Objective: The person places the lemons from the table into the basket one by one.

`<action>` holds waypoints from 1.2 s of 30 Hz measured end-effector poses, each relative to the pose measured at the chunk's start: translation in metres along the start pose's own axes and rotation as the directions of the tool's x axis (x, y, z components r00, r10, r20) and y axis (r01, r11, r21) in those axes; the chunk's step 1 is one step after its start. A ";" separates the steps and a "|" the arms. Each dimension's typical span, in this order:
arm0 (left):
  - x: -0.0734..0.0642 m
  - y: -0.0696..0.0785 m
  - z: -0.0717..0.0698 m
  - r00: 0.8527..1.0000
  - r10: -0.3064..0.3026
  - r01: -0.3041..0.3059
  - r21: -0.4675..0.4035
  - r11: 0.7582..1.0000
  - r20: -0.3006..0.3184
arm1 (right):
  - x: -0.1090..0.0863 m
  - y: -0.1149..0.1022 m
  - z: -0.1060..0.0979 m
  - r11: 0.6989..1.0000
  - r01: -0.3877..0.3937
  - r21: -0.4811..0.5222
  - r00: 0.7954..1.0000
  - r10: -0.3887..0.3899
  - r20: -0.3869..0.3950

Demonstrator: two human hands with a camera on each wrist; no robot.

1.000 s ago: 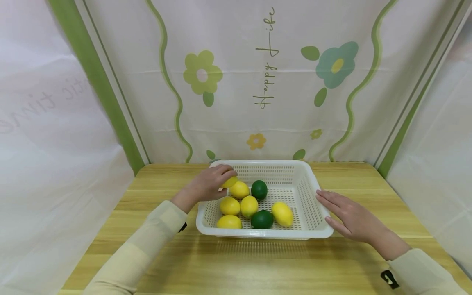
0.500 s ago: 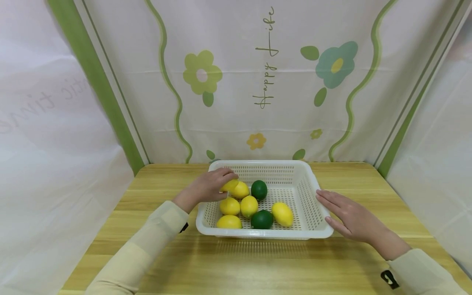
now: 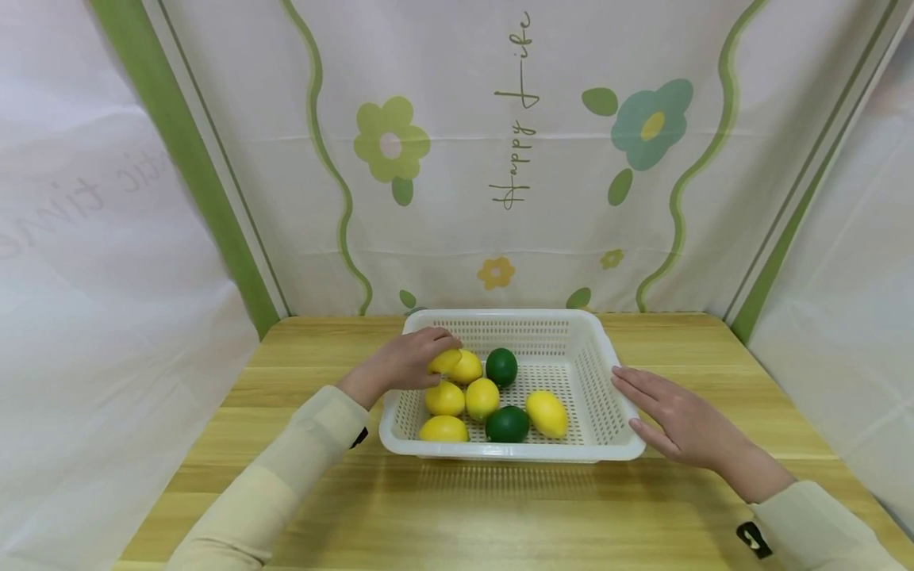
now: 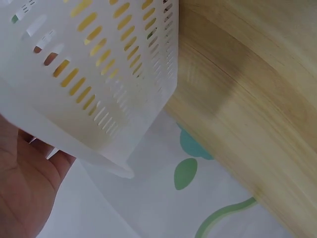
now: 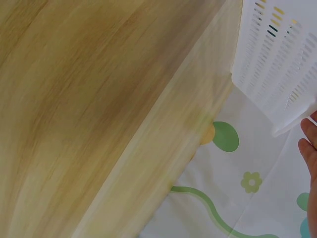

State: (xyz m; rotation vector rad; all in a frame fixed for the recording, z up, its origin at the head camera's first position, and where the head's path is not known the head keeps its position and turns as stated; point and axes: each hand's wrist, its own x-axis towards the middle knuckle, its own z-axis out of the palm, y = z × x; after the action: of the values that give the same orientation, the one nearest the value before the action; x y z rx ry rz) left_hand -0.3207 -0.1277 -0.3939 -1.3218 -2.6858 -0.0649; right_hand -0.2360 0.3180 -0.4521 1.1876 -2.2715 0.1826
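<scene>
A white perforated plastic basket (image 3: 514, 453) stands on the wooden table with several yellow lemons (image 3: 547, 414) and two dark green, lime-shaped fruits (image 3: 508, 425) in it. Reaching over its left side, my left hand (image 3: 407, 362) grips a lemon (image 3: 445, 362) at the back left, against a neighbouring lemon (image 3: 466, 366). In the left wrist view the basket wall (image 4: 49, 111) hides most of the fingers. At the basket's right rim, my right hand (image 3: 678, 416) rests its straight fingertips, thumb lower down. Only those fingers (image 5: 309, 144) show in the right wrist view.
The wooden table (image 3: 500, 523) extends in front of the basket and to both sides. A white cloth backdrop (image 3: 457, 222) with printed flowers rises right behind the table's far edge, and cloth panels close in the left and right sides.
My left hand has moved slightly right and down into the basket with the lemon in its grip. My right hand and the basket have stayed in place.
</scene>
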 end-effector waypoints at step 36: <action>0.001 0.001 0.000 0.981 -0.129 0.139 -0.060 0.989 0.143 | 0.000 -0.001 -0.001 1.000 -0.011 -0.003 1.000 0.011 0.011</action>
State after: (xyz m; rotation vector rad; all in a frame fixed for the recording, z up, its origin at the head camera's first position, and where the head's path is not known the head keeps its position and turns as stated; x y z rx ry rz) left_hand -0.3202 -0.1261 -0.3937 -1.2039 -2.9132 -0.0852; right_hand -0.2350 0.3180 -0.4514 1.1776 -2.2870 0.1771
